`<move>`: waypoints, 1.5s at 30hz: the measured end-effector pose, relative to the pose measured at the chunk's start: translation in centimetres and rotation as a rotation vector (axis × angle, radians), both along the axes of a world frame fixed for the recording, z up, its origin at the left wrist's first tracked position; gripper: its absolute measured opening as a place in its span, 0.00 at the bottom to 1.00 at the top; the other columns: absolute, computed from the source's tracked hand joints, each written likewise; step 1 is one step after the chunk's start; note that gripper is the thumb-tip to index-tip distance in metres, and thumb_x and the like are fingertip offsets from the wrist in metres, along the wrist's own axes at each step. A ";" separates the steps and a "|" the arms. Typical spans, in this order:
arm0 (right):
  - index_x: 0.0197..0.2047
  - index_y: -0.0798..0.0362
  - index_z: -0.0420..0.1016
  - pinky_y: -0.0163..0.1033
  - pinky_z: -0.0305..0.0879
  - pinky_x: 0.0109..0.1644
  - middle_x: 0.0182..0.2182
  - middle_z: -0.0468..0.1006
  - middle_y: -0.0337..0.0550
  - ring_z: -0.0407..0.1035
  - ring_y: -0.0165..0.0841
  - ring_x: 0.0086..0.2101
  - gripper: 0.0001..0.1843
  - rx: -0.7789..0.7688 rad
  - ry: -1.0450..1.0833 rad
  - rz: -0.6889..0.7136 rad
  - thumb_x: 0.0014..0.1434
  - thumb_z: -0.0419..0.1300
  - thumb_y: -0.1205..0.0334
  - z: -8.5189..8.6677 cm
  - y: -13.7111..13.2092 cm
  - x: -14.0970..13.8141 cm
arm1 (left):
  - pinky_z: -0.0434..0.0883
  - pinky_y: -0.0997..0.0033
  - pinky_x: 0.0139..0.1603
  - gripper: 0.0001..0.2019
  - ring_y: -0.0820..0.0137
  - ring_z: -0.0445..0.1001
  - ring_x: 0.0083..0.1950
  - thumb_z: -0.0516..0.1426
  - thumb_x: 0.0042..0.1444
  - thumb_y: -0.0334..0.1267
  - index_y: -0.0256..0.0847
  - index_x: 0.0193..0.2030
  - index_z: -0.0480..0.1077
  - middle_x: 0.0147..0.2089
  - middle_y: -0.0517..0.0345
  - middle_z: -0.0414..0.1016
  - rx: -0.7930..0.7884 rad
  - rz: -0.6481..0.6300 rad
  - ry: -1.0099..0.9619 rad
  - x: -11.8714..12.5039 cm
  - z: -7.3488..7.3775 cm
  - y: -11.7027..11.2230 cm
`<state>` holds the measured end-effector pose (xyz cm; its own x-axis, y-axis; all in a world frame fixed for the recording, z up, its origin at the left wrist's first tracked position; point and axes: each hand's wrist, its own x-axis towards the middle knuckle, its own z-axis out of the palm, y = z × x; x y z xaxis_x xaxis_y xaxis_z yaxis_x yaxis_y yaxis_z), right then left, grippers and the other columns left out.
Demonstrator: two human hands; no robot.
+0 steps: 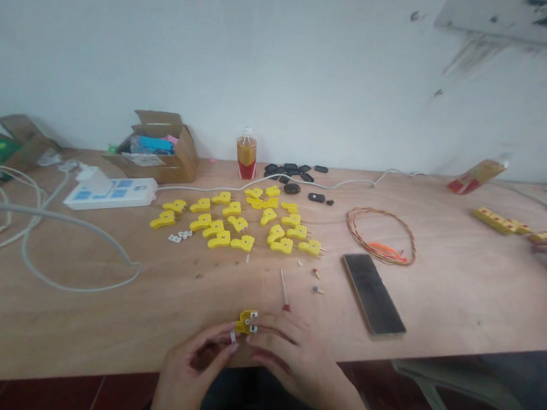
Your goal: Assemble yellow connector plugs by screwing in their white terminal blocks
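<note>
Yellow plug [243, 323]: lower centre, between my hands, axis roughly sideways
My left hand [195, 355]: fingertips pinched on white piece [233, 337], plug's left end
My right hand [288, 344]: fingers curled, gripping plug's right end

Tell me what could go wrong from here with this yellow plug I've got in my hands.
The yellow plug is close to the table's front edge, so if it slips, it might drop to the floor. The screwdriver lies right by the right hand, which could knock it. The small red-ended part and blue-ended part lie loose and might get brushed away.
</note>
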<state>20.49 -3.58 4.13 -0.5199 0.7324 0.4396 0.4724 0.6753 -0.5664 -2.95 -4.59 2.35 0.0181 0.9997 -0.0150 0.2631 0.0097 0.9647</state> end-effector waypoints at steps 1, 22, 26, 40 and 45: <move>0.58 0.48 0.76 0.45 0.77 0.59 0.54 0.85 0.47 0.79 0.38 0.54 0.13 0.011 -0.006 -0.008 0.74 0.59 0.63 0.0 0.1 -0.3 | 0.86 0.64 0.44 0.10 0.58 0.88 0.40 0.70 0.57 0.48 0.49 0.43 0.87 0.40 0.53 0.89 0.047 -0.013 0.057 -0.2 0.0 0.1; 0.66 0.46 0.75 0.47 0.81 0.55 0.53 0.86 0.49 0.81 0.42 0.53 0.24 0.127 -0.409 0.104 0.73 0.55 0.72 -0.6 1.1 6.9 | 0.82 0.57 0.54 0.12 0.57 0.83 0.51 0.64 0.66 0.43 0.55 0.55 0.84 0.50 0.52 0.85 0.247 -0.132 0.377 -1.2 -1.5 1.3; 0.62 0.48 0.78 0.49 0.82 0.51 0.50 0.86 0.52 0.81 0.44 0.52 0.19 0.217 -0.410 0.050 0.74 0.54 0.69 -1.1 0.8 6.9 | 0.81 0.57 0.54 0.12 0.57 0.82 0.52 0.64 0.66 0.42 0.56 0.54 0.84 0.51 0.53 0.84 0.230 -0.150 0.376 -1.3 -1.9 1.2; 0.55 0.50 0.81 0.45 0.84 0.44 0.47 0.87 0.55 0.84 0.44 0.46 0.15 0.285 -0.292 -0.056 0.73 0.55 0.68 -1.6 0.6 6.4 | 0.81 0.63 0.47 0.07 0.60 0.83 0.46 0.65 0.66 0.41 0.52 0.48 0.85 0.45 0.54 0.85 0.328 -0.101 0.353 0.1 -1.7 1.0; 0.57 0.49 0.78 0.43 0.84 0.50 0.47 0.88 0.52 0.85 0.41 0.47 0.17 0.233 0.005 -0.125 0.68 0.60 0.72 -1.3 0.2 6.0 | 0.81 0.64 0.45 0.07 0.61 0.83 0.45 0.65 0.67 0.40 0.49 0.49 0.85 0.44 0.55 0.85 0.396 -0.096 0.371 0.1 -2.0 0.9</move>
